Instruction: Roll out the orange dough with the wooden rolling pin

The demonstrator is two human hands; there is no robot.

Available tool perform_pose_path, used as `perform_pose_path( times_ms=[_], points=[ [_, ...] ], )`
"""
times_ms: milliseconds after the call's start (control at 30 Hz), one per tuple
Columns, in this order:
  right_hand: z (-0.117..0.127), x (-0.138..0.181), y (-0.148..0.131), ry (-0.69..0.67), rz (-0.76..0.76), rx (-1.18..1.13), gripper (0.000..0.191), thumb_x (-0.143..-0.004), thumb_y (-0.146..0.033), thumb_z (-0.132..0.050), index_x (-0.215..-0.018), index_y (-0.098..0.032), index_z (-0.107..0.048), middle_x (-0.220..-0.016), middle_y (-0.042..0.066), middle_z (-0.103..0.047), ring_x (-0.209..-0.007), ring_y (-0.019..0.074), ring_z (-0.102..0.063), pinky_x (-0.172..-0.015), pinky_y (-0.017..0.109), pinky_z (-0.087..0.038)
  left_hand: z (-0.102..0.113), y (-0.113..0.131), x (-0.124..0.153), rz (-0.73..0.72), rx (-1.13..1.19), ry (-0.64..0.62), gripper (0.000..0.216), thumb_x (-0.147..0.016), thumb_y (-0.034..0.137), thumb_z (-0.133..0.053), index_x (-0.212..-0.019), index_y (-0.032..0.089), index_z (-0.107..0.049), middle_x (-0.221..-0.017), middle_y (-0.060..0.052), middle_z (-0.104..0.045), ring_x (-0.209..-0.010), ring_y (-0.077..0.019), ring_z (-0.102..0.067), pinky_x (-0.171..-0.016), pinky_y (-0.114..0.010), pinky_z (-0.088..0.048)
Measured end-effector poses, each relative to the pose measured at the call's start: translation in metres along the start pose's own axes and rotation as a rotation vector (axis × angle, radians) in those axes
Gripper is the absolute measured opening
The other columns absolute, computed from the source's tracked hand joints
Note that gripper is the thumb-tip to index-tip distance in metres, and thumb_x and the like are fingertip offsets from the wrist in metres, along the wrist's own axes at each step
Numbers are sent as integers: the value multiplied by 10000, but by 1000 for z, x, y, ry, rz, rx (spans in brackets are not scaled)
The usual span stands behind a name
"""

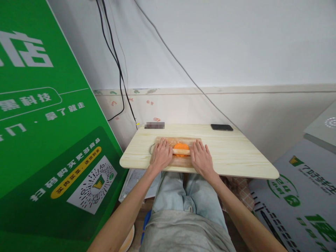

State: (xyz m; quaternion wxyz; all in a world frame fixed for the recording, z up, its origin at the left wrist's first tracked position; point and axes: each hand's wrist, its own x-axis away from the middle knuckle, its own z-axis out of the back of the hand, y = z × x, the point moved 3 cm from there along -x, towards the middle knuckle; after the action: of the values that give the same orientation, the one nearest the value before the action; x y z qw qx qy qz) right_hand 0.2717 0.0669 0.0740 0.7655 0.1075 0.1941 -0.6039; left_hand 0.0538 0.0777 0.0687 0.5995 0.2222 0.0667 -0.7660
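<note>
A short wooden rolling pin lies crosswise on a flattened orange lump of dough or clay. Its left end is under my left hand, and my right hand covers the right end. Both hands press down on the pin from above, fingers pointing away from me, so its ends are hidden. Beneath the orange piece is a wooden board near the table's front edge. A thin wire loop shows at the board's left side, beside my left hand.
The pale wooden table stands against a white wall. A black phone lies at its back right, and a blurred-out item at its back left. Cables hang down the wall. A green printed panel rises on the left.
</note>
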Motion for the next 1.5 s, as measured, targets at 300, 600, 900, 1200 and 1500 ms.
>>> perform_pose_path(
  times_ms=[300, 600, 900, 1200, 1500],
  points=[
    [-3, 15, -1, 48, 16, -39, 627, -1114, -310, -278, -1659, -64, -466, -1676, 219, -517, -1617, 333, -398, -1312, 563, -300, 5, 5, 15, 3, 38, 8, 549, -1116, 325, -340, -1565, 96, -556, -1682, -192, -521, -1660, -311, -342, -1319, -506, -339],
    [-1, 15, -2, 33, 15, -38, 605, -1118, -296, -271, -1602, -42, -531, -1652, 225, -546, -1601, 332, -416, -1321, 555, -278, 1, 2, 16, -19, 35, 25, 522, -1123, 322, -334, -1535, 114, -578, -1669, -178, -540, -1651, -304, -356, -1328, -512, -333],
    [5, -39, 5, -144, -22, -16, 545, -1116, -251, -279, -1526, -92, -600, -1590, 194, -620, -1523, 305, -499, -1277, 524, -328, -8, -8, -41, -61, -60, -85, 478, -1138, 304, -311, -1447, 118, -625, -1527, -187, -664, -1590, -331, -438, -1286, -551, -359],
    [-4, -89, 15, -288, -80, 3, 553, -1091, -329, -352, -1569, -139, -556, -1626, 177, -576, -1515, 318, -480, -1224, 490, -352, -21, -16, -87, 76, -64, -208, 561, -1118, 342, -332, -1600, 136, -534, -1628, -173, -582, -1655, -336, -326, -1307, -523, -346],
    [-13, -112, 21, -341, -112, -38, 532, -1042, -337, -415, -1497, -159, -626, -1490, 189, -669, -1369, 344, -583, -1107, 469, -438, -33, -26, -110, 113, -33, -236, 548, -1104, 348, -349, -1578, 168, -556, -1586, -168, -609, -1593, -324, -404, -1272, -503, -380]
  ],
)
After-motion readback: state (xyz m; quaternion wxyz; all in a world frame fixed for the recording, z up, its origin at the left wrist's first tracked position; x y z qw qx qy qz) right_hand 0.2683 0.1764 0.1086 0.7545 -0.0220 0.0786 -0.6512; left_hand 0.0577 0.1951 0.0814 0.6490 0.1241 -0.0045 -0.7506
